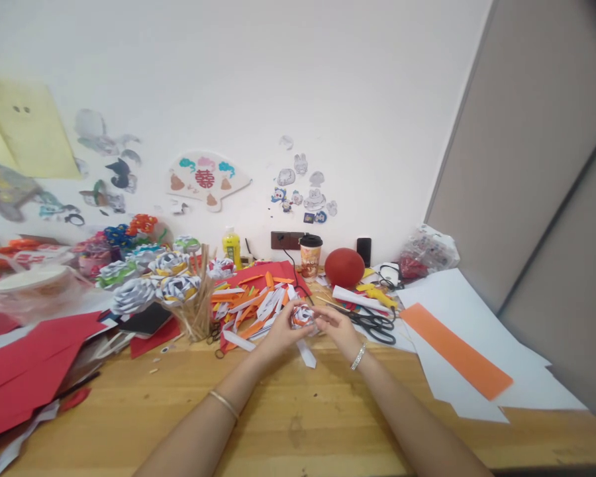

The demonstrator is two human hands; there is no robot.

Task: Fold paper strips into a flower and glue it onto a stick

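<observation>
Between my two hands, just above the wooden table, is a small paper flower [302, 317] of white and orange strips. My left hand [282, 329] is curled round its left side, thumb in front. My right hand [338, 326] touches its right edge with bent fingertips; the exact pinch is too small to make out. A white paper strip [306, 355] hangs or lies just below the flower. Behind my left hand spreads a heap of folded white and orange paper strips [258, 305]. Black-handled scissors [376, 326] lie to the right of my right hand.
Finished paper flowers [171, 281] and a bundle of wooden sticks [197, 301] stand at left, near red paper sheets [34, 364]. A paper cup [310, 257], a red balloon [344, 267] and a yellow bottle [232, 248] line the wall. An orange strip [457, 351] lies on white sheets [521, 361].
</observation>
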